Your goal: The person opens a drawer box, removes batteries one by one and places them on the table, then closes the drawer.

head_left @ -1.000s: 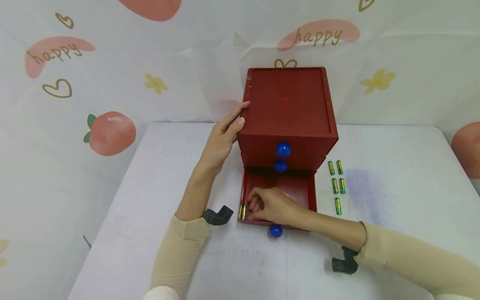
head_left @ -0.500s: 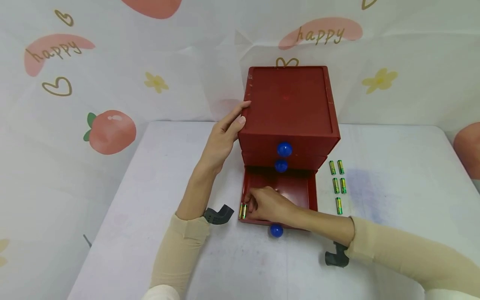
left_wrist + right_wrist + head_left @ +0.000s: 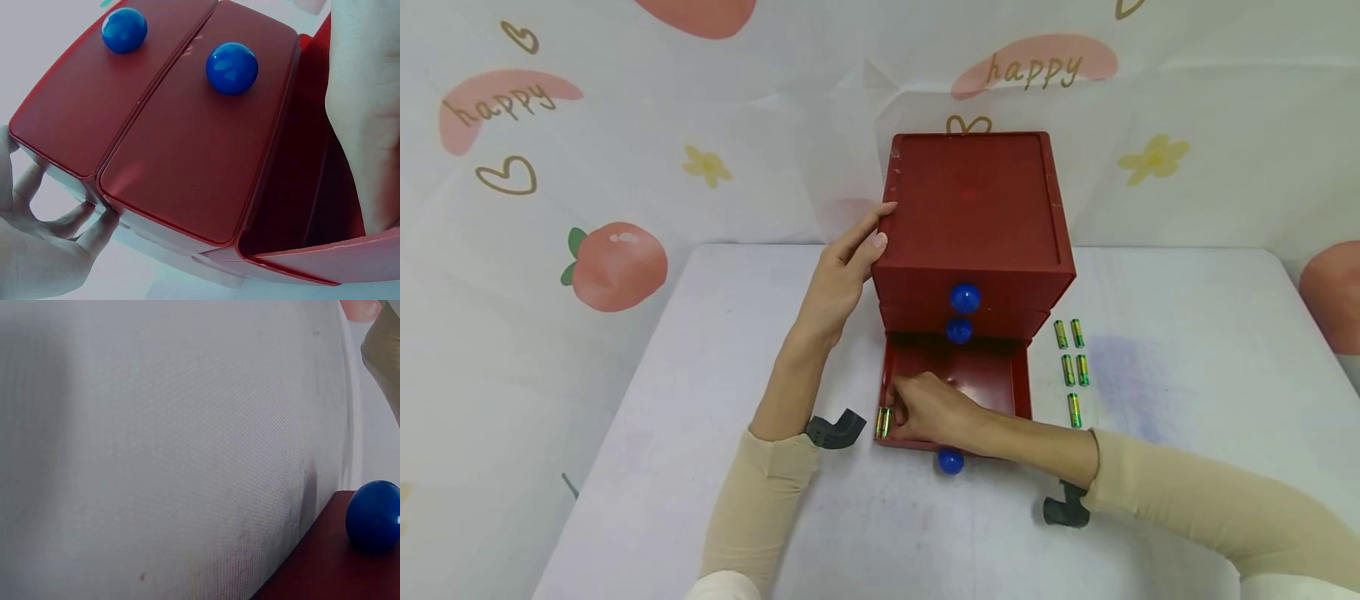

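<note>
A red cabinet (image 3: 972, 208) with blue ball knobs stands on the white table. My left hand (image 3: 838, 279) rests against its left side, fingers extended along the edge. The left wrist view shows those fingers (image 3: 94, 231) touching the side below two closed drawer fronts. The bottom drawer (image 3: 1021, 383) is pulled out. My right hand (image 3: 936, 408) reaches into its left part, fingers curled and fingertips near the left wall. Whatever lies between those fingertips is hidden. Beside them, two green-and-gold batteries (image 3: 883, 422) lie side by side in the drawer's front left corner.
Several more batteries (image 3: 1075, 371) lie in two columns on the table, right of the drawer. A blue knob (image 3: 951, 461) sticks out at the drawer's front. A patterned white cloth (image 3: 775, 150) hangs behind. The right wrist view mostly shows pale table surface (image 3: 187, 437).
My right hand has shifted slightly left inside the drawer, closer to the left wall and the two batteries; its forearm followed. The left hand stays on the cabinet.
</note>
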A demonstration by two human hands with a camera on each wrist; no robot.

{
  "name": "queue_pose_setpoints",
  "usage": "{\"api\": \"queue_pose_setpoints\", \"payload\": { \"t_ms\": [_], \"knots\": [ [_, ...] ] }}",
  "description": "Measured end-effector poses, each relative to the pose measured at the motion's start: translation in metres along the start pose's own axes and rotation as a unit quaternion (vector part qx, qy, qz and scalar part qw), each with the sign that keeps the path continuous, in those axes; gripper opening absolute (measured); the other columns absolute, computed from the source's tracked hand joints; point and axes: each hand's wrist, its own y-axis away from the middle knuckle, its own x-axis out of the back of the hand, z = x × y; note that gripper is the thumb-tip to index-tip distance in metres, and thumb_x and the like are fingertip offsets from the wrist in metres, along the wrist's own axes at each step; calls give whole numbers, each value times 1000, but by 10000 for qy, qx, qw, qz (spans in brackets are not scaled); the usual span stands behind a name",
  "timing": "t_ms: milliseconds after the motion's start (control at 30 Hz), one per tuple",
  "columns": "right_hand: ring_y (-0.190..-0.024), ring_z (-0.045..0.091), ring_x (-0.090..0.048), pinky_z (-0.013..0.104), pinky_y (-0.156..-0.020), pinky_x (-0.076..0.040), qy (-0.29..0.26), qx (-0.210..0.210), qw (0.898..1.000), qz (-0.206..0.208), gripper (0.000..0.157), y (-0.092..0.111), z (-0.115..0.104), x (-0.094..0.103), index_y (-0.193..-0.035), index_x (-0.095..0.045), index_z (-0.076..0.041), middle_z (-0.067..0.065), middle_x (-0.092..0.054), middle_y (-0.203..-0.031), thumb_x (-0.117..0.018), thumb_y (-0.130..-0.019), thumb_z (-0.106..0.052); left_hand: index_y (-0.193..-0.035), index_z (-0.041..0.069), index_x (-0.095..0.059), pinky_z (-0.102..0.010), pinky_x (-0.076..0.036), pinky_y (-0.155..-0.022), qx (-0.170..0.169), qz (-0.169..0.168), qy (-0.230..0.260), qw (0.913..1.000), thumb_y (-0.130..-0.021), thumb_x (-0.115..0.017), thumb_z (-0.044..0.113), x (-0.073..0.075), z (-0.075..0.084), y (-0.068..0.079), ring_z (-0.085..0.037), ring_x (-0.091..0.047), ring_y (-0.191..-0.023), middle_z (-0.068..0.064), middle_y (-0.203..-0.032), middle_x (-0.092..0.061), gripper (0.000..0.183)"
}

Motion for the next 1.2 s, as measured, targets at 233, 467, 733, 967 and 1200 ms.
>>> {"api": "queue_pose_setpoints", "payload": {
  "t_ms": [233,467,733,967,1200],
  "knots": [
    [-60,1,-53,19,-59,-49,54,-78,9999,40,33,0,-1,0,-90,-63,-10,-12,-57,-65,-89,-70,-16,-149,14,-48,-35,-40,-110,-19,-16,2,10000,-105,-48,20,1,0,-1,-12,-46,-133,3,-152,-43,44],
    [-61,1,-53,18,-60,-50,0,-98,9998,191,33,1,-1,-1,-93,-65,-8,-11,-58,-67,-88,-71,-16,-148,14,-48,-36,-40,-109,-1,0,63,10000,-105,-48,19,1,-1,0,-13,-46,-134,3,-152,-43,44],
    [-58,4,-51,19,-54,-47,371,-150,9987,309,38,-2,-4,-2,-85,-59,-10,-10,-53,-62,-91,-69,-24,-148,14,-48,-36,-40,-110,-51,-17,16,10000,-105,-49,20,0,1,-1,-14,-45,-134,2,-152,-43,44],
    [-58,5,-52,19,-52,-46,624,-253,9974,263,40,-5,-6,-1,-82,-58,-11,-10,-53,-62,-92,-68,-27,-149,15,-48,-35,-40,-109,-96,-31,60,9999,-105,-49,20,4,-12,-8,-13,-46,-133,3,-152,-43,45],
    [-62,1,-55,19,-60,-50,-9,-112,9999,-41,33,-1,-1,4,-91,-62,-9,-12,-60,-68,-87,-72,-17,-147,22,-51,-36,-40,-109,-133,-12,165,9998,-105,-51,23,7,-25,-11,-12,-46,-134,7,-152,-43,42]
  ]
}}
